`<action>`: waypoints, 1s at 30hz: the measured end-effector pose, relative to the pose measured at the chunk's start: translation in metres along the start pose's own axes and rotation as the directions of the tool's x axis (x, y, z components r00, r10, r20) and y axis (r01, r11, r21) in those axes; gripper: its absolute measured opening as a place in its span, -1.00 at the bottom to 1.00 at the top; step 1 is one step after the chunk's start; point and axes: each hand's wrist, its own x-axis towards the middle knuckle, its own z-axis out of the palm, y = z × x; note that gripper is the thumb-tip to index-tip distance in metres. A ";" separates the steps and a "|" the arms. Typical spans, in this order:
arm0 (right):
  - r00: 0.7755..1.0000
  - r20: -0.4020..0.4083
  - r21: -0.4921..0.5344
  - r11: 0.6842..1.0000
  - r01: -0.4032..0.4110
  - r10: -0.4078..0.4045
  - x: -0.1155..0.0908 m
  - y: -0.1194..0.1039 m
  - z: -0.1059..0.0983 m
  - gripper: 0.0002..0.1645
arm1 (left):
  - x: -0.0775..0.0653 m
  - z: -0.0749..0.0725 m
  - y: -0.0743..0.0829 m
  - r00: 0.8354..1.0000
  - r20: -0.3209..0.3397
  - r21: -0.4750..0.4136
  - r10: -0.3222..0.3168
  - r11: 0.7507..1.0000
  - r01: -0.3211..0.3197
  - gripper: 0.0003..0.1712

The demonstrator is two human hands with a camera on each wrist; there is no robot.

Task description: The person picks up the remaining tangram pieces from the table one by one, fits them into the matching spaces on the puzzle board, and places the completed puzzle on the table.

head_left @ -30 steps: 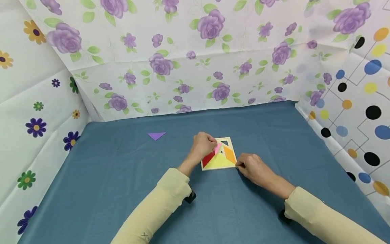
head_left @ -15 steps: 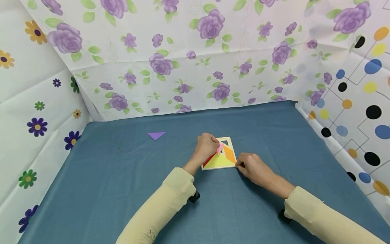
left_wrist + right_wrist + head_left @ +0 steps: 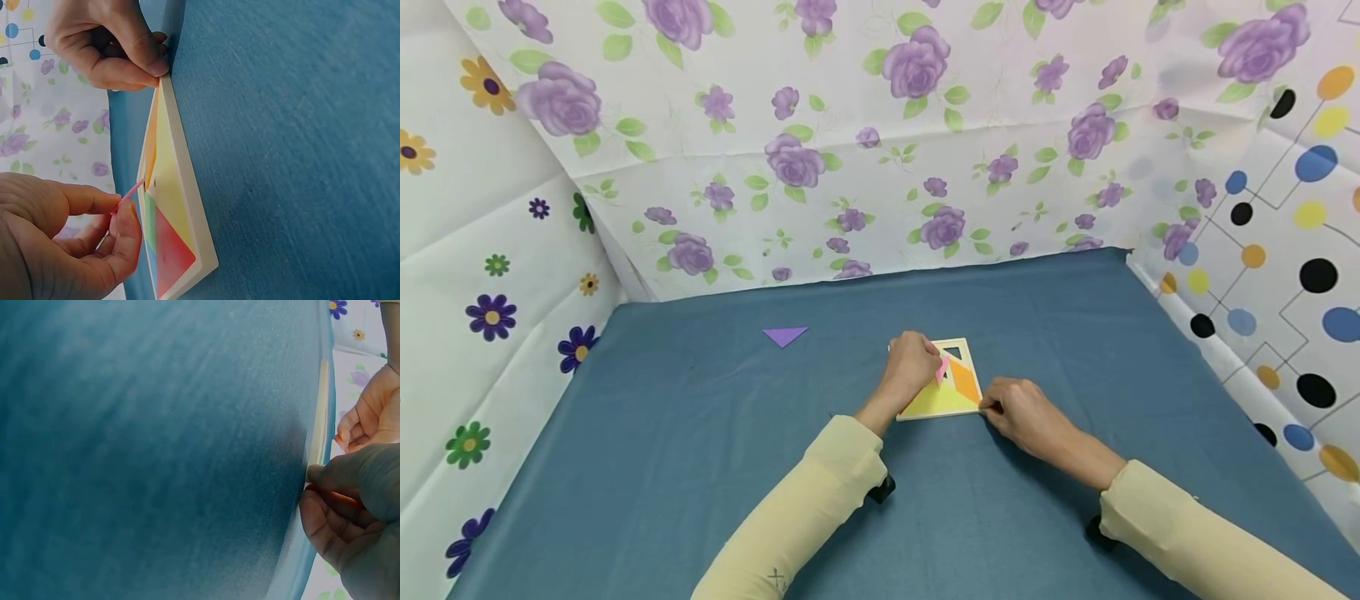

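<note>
A square pale wooden tangram tray (image 3: pixel 942 415) lies flat on the cloth between the hands. My left hand (image 3: pixel 912 368) pinches a thin pink piece (image 3: pixel 130 191) between thumb and forefinger, tilted, with its lower edge at the tray's surface. In the tray sit a yellow triangle (image 3: pixel 937 402), an orange piece (image 3: pixel 964 381), a red piece (image 3: pixel 174 256), a green piece (image 3: pixel 150 222) and a partly seen blue piece (image 3: pixel 152 269). A dark opening (image 3: pixel 952 353) shows near the tray's far right corner. My right hand (image 3: pixel 1026 415) grips the near right corner between thumb and fingers.
A purple triangle (image 3: pixel 785 336) lies alone on the blue cloth (image 3: pixel 700 467), left of the tray and farther back. A floral sheet (image 3: pixel 850 167) hangs behind the table. Patterned sheets stand at both sides.
My left hand has moved slightly to the right over the tray with the pink piece, now covering the red piece in the head view. The right hand stays at the corner.
</note>
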 end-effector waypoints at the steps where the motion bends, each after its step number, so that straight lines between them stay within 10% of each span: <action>1: 1.000 0.000 0.000 1.000 0.000 0.000 0.000 0.000 0.000 -0.85 | 0.000 0.001 0.000 1.000 0.000 0.002 0.000 1.000 0.000 -0.86; 30: 0.999 -0.029 0.011 0.999 0.037 -0.037 -0.002 0.002 0.000 -0.83 | 0.002 0.014 0.000 1.000 0.005 0.079 0.015 0.997 -0.016 -0.75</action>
